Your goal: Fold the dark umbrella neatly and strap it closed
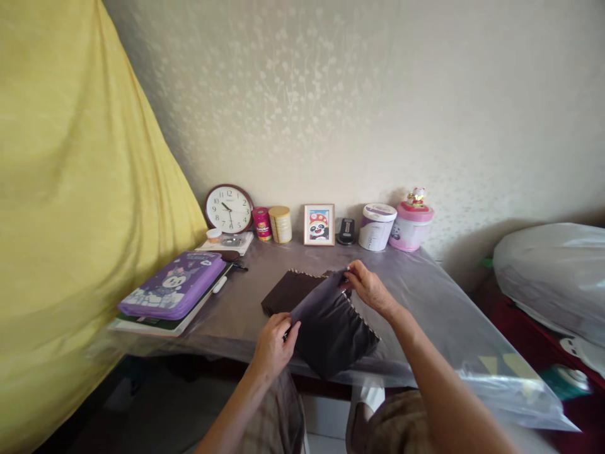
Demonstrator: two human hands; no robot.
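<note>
Between my hands is a thin black bag [326,334], its side edge trimmed with a black-and-white striped cord. My left hand [275,343] pinches its near left corner between thumb and fingers. Farther back, the fingers of my right hand [366,287] are closed on the upper edge, so the top stretches in a slant between both hands. The lower part sags over the table's front edge. Just behind it lies a folded dark stack [288,291] with the same striped trim, partly hidden by the bag.
Plastic film covers the table [425,315]. On the left, a purple zip case [174,287] rests on books. Along the wall stand a clock [229,209], tins [280,225], a framed panda picture [319,225] and tubs [377,228]. A yellow curtain [80,189] hangs at left.
</note>
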